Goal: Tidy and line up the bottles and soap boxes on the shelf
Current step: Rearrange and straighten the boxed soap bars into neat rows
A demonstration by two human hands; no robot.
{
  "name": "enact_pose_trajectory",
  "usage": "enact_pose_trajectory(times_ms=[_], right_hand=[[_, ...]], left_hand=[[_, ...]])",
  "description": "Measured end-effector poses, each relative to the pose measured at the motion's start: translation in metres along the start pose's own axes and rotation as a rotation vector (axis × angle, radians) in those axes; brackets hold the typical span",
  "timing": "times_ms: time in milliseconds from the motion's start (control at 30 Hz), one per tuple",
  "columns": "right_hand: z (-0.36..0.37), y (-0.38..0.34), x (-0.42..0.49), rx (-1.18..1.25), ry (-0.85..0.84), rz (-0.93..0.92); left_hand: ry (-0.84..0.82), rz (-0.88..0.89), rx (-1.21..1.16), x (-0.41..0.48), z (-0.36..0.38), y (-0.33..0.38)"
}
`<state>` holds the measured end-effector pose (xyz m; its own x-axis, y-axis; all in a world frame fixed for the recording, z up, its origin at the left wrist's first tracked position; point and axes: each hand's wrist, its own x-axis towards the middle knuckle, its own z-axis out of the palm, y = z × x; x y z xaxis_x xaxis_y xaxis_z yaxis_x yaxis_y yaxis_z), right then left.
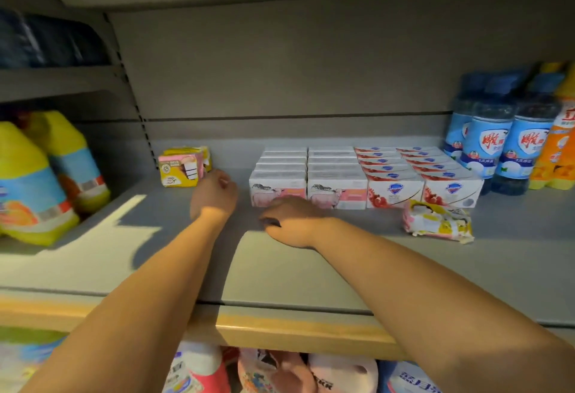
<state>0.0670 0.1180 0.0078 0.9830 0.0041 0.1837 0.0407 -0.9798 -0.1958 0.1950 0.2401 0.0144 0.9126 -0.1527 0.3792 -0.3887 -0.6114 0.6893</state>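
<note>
— Done?
— Lined up on the shelf (311,268): four rows of soap boxes (364,171); upright at right, blue bottles (504,143).
— Remaining?
— Askew at left, yellow-pink boxes (183,167); loose in front, crumpled packet (437,221). Left hand (214,195) grip loosely curled, empty, beside them; right hand (295,221) grip relaxed, resting before the rows.

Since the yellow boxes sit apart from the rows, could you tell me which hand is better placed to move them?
Probably the left. The left hand is just beside the yellow boxes, while the right hand lies farther off, in front of the pink boxes.
</note>
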Motion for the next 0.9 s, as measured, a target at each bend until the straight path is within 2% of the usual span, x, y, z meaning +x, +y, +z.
enact_pose_trajectory(times_ms=[133,333,433,533,667,900], right_hand=[[0.011,0.011,0.011,0.136,0.028,-0.032],[0.020,0.022,0.018,0.195,0.082,-0.091],[0.022,0.026,0.020,0.185,0.109,-0.124],[0.025,0.027,0.021,0.174,0.109,-0.132],[0.025,0.029,0.022,0.184,0.093,-0.124],[0.025,0.029,0.020,0.193,0.096,-0.115]], left_hand=[[0.072,0.075,0.131,0.041,-0.005,-0.024],[0.101,0.156,0.383,0.081,0.007,-0.047],[0.027,0.082,0.488,0.094,0.013,-0.059],[-0.027,0.029,0.474,0.099,0.016,-0.069],[0.131,0.064,0.494,0.101,0.010,-0.066],[0.303,0.037,0.564,0.102,0.004,-0.073]])
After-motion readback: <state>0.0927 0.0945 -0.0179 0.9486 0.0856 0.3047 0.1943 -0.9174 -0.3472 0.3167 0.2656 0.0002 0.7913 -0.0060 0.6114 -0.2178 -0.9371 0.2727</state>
